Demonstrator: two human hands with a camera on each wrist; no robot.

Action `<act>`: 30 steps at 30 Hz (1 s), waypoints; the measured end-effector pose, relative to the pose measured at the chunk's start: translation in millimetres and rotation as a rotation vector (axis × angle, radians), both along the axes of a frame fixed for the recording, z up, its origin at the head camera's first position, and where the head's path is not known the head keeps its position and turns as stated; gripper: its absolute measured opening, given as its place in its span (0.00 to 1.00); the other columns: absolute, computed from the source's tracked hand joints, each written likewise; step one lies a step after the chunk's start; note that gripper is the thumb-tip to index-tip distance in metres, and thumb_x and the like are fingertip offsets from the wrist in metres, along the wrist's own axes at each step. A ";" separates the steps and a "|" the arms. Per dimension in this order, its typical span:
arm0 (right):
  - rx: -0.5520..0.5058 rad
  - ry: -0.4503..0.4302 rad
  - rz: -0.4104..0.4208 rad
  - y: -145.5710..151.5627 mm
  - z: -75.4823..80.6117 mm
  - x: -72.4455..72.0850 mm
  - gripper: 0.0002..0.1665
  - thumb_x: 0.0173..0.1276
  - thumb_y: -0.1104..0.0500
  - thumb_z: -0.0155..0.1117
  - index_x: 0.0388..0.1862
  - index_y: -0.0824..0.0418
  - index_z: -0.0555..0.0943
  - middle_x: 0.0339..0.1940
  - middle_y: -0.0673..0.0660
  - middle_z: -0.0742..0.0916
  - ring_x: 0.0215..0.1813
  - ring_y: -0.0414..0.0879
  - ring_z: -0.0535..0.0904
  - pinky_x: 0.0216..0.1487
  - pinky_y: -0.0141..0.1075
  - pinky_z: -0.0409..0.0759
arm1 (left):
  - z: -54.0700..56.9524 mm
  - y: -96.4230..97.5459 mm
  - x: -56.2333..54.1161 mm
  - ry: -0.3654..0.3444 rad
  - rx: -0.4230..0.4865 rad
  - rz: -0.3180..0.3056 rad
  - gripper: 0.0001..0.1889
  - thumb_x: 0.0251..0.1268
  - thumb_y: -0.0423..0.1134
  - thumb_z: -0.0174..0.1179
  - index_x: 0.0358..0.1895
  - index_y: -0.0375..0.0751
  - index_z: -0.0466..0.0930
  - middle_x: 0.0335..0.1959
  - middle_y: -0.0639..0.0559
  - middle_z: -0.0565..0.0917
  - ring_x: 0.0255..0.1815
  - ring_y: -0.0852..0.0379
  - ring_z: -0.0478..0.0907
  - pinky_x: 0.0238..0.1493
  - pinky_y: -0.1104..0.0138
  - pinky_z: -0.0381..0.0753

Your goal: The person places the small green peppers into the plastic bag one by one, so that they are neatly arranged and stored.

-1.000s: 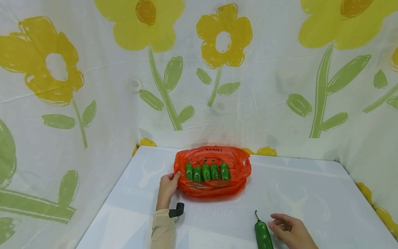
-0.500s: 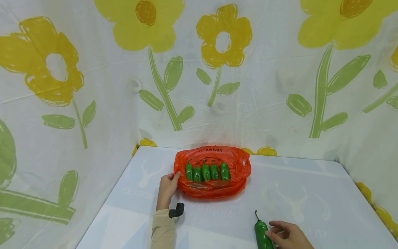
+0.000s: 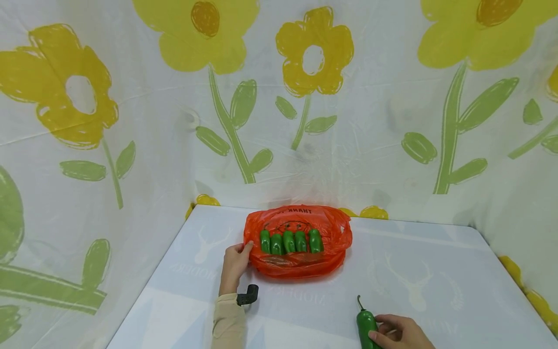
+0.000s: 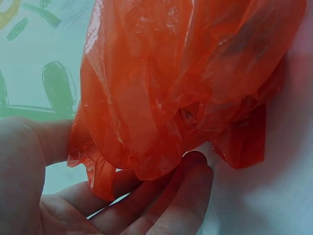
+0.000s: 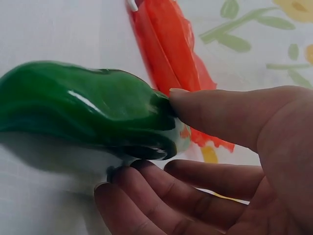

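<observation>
A red plastic bag (image 3: 301, 270) lies at the far middle of the table, its mouth spread toward me. Several green peppers (image 3: 288, 241) stand in a row within it. My left hand (image 3: 235, 264) pinches the bag's left edge between thumb and fingers; close up in the left wrist view, crumpled red film (image 4: 142, 98) hangs between them. Near the front lies a single green pepper (image 3: 365, 322) with a long curved stem. My right hand (image 3: 403, 332) grips it from the right. In the right wrist view the thumb presses the top of the pepper (image 5: 83, 103), with the fingers curled below.
The white table (image 3: 305, 310) has faint deer prints and runs back to a flower-patterned curtain (image 3: 366, 169) on the far side and both flanks. A black strap-like mount (image 3: 248, 294) sticks out from my left wrist.
My right hand has moved left onto the single pepper, its thumb now over the pepper's side. The left hand and the bag have stayed put.
</observation>
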State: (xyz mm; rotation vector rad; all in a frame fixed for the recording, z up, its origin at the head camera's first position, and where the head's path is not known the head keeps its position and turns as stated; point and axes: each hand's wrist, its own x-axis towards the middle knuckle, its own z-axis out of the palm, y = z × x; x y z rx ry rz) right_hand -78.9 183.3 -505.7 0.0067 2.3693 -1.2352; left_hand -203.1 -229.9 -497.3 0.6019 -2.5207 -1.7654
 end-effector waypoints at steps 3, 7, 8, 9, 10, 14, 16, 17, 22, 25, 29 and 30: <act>-0.028 -0.008 0.018 0.1 -0.4 0.4 0.39 0.71 0.47 0.69 0.61 0.82 0.76 0.37 0.51 0.89 0.38 0.47 0.87 0.40 0.43 0.88 | -0.4 0.0 -0.3 -0.008 0.004 0.003 0.27 0.78 0.52 0.54 0.62 0.30 0.81 0.43 0.42 0.85 0.41 0.52 0.78 0.39 0.69 0.79; -0.050 -0.019 0.024 -0.7 -0.8 1.1 0.40 0.70 0.48 0.70 0.61 0.83 0.75 0.37 0.52 0.89 0.38 0.47 0.88 0.40 0.42 0.88 | -1.0 -0.2 -0.3 -0.015 0.007 0.006 0.28 0.78 0.52 0.54 0.63 0.30 0.80 0.45 0.42 0.85 0.42 0.52 0.78 0.40 0.69 0.79; -0.054 -0.016 0.027 -1.1 -0.6 1.3 0.40 0.70 0.48 0.70 0.61 0.84 0.74 0.37 0.52 0.89 0.38 0.47 0.88 0.40 0.42 0.88 | -1.2 -0.2 -0.2 -0.015 0.008 0.006 0.28 0.78 0.52 0.54 0.63 0.30 0.80 0.45 0.41 0.85 0.42 0.52 0.78 0.40 0.69 0.79; -0.053 -0.015 0.028 -1.5 -0.5 1.6 0.40 0.71 0.48 0.70 0.61 0.84 0.74 0.37 0.52 0.89 0.38 0.48 0.88 0.40 0.42 0.88 | -1.4 -0.3 -0.1 -0.015 0.008 0.006 0.28 0.78 0.52 0.54 0.63 0.29 0.80 0.45 0.41 0.85 0.42 0.52 0.78 0.40 0.69 0.79; -0.049 -0.014 0.028 -2.1 -0.2 1.8 0.41 0.70 0.48 0.70 0.61 0.84 0.74 0.37 0.52 0.89 0.38 0.47 0.88 0.40 0.42 0.88 | -1.5 -0.2 0.2 -0.014 0.007 0.005 0.28 0.78 0.52 0.54 0.63 0.29 0.80 0.45 0.41 0.85 0.42 0.52 0.78 0.40 0.69 0.79; -0.025 -0.023 0.017 -4.8 2.3 2.2 0.41 0.69 0.48 0.71 0.61 0.85 0.74 0.36 0.53 0.89 0.37 0.47 0.87 0.40 0.41 0.88 | -1.7 -0.2 1.0 -0.014 0.005 0.005 0.27 0.78 0.52 0.54 0.62 0.30 0.81 0.44 0.42 0.85 0.42 0.52 0.78 0.40 0.69 0.79; -0.007 -0.024 0.011 -6.3 3.6 2.0 0.41 0.69 0.48 0.72 0.60 0.84 0.74 0.36 0.52 0.89 0.36 0.46 0.87 0.39 0.41 0.88 | -1.7 -0.1 1.1 -0.014 0.003 0.004 0.27 0.78 0.52 0.54 0.62 0.30 0.81 0.43 0.42 0.84 0.42 0.52 0.78 0.40 0.68 0.79; -0.002 -0.022 0.010 -6.8 4.1 1.9 0.41 0.69 0.48 0.72 0.60 0.84 0.74 0.36 0.52 0.89 0.36 0.46 0.86 0.39 0.41 0.88 | -1.6 -0.1 1.0 -0.014 0.003 0.005 0.27 0.78 0.52 0.54 0.62 0.30 0.81 0.43 0.42 0.84 0.42 0.51 0.78 0.40 0.68 0.79; 0.012 -0.004 0.009 -8.7 5.2 1.5 0.38 0.69 0.50 0.72 0.59 0.84 0.76 0.35 0.51 0.89 0.36 0.46 0.86 0.39 0.41 0.88 | -1.6 -0.1 0.1 -0.017 0.001 0.007 0.27 0.78 0.52 0.54 0.62 0.30 0.80 0.43 0.42 0.84 0.42 0.51 0.77 0.41 0.68 0.79; 0.012 0.000 0.007 -8.6 5.4 1.0 0.37 0.69 0.50 0.72 0.58 0.83 0.77 0.34 0.51 0.89 0.35 0.46 0.86 0.39 0.42 0.88 | -1.7 -0.2 -0.3 -0.015 0.002 0.007 0.27 0.78 0.52 0.54 0.62 0.30 0.81 0.44 0.41 0.84 0.42 0.51 0.78 0.40 0.68 0.79; 0.030 -0.002 -0.009 -9.6 6.7 0.5 0.35 0.68 0.51 0.72 0.56 0.82 0.78 0.34 0.52 0.90 0.35 0.47 0.87 0.39 0.42 0.88 | -1.8 -0.3 -0.5 -0.010 0.004 0.010 0.27 0.78 0.52 0.54 0.61 0.30 0.81 0.43 0.42 0.85 0.41 0.52 0.78 0.39 0.69 0.79; 0.037 -0.005 -0.016 -10.1 7.2 0.5 0.34 0.68 0.51 0.73 0.56 0.81 0.79 0.34 0.52 0.90 0.35 0.47 0.87 0.40 0.43 0.88 | -1.9 -0.5 -0.5 -0.010 0.003 0.010 0.27 0.78 0.52 0.54 0.61 0.30 0.81 0.43 0.42 0.85 0.41 0.52 0.78 0.39 0.69 0.79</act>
